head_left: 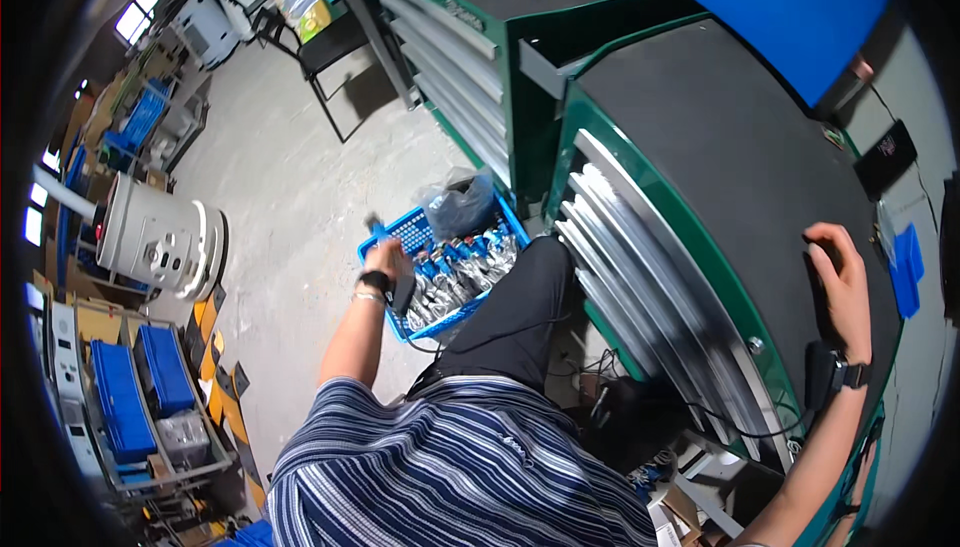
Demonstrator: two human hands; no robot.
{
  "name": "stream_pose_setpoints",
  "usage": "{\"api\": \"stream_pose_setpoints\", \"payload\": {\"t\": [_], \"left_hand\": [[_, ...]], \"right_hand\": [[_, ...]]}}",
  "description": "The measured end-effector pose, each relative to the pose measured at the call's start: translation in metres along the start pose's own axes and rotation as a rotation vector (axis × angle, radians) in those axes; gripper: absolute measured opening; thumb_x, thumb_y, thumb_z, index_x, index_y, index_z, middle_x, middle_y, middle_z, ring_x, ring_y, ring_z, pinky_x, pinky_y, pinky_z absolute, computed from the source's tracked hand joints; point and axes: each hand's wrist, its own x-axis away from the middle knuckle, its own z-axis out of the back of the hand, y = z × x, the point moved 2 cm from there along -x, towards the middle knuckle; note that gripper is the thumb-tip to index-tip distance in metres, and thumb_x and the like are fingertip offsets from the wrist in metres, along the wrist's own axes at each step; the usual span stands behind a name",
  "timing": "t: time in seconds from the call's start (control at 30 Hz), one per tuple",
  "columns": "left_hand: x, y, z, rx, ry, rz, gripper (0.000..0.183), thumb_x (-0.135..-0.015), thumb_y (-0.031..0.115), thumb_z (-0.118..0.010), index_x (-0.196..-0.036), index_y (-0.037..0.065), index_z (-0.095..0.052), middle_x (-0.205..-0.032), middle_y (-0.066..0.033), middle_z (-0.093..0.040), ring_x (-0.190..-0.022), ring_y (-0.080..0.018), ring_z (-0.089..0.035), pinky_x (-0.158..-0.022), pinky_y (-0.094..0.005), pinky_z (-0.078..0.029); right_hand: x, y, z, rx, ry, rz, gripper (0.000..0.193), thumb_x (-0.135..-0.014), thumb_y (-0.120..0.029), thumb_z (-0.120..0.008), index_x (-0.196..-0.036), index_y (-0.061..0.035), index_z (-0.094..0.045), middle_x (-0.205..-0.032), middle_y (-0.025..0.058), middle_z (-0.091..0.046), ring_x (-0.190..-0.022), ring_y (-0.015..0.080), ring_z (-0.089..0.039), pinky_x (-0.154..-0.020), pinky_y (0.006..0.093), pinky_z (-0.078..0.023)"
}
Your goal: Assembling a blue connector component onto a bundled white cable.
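My left hand [388, 259] is over the left side of a blue plastic basket [437, 330] on the floor. Its fingers look closed, and a small dark bluish piece [374, 224] sticks out past them, too blurred to name. Silver parts with blue ends [455, 272], several of them, lie in rows inside the basket. Behind those sits a clear plastic bag [458, 209] with something dark in it. On the right, my right hand [843, 277] is at the grey top of a green cabinet [700, 97], fingers loosely bent, thumb and forefinger apart, holding nothing.
A second green cabinet [450, 57] with grey drawers stands beyond the basket. Farther off is a black chair [325, 52]. A white round machine [160, 237] and shelving with blue bins [122, 397] line the left. A dark cable [720, 415] runs from my right wrist.
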Motion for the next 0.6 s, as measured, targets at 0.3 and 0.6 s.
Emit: {"api": "stream_pose_setpoints", "payload": {"t": [0.3,0.6], "left_hand": [[-0.101,-0.236,0.103,-0.758,-0.005,0.291,0.019,-0.079,0.019,-0.056,-0.070,0.004,-0.063,-0.066,-0.0079,-0.062,-0.060,-0.0183,-0.059,-0.054,-0.0348,-0.045],[-0.143,-0.192,0.018,-0.173,-0.151,0.246,0.028,-0.079,0.037,-0.073,-0.076,0.010,-0.064,-0.068,-0.0034,-0.061,-0.059,-0.0191,-0.056,-0.055,-0.0362,-0.042]], "right_hand": [[-0.008,0.000,-0.008,0.099,-0.033,-0.125,0.014,-0.093,-0.009,-0.057,-0.104,-0.0025,-0.053,-0.103,0.0004,-0.050,-0.097,0.0101,-0.046,-0.089,0.0217,-0.035],[-0.016,-0.002,-0.013,0.211,-0.038,-0.220,0.009,-0.096,-0.009,-0.054,-0.100,-0.0054,-0.047,-0.095,0.0009,-0.043,-0.089,0.0115,-0.041,-0.083,0.0208,-0.033]]}}
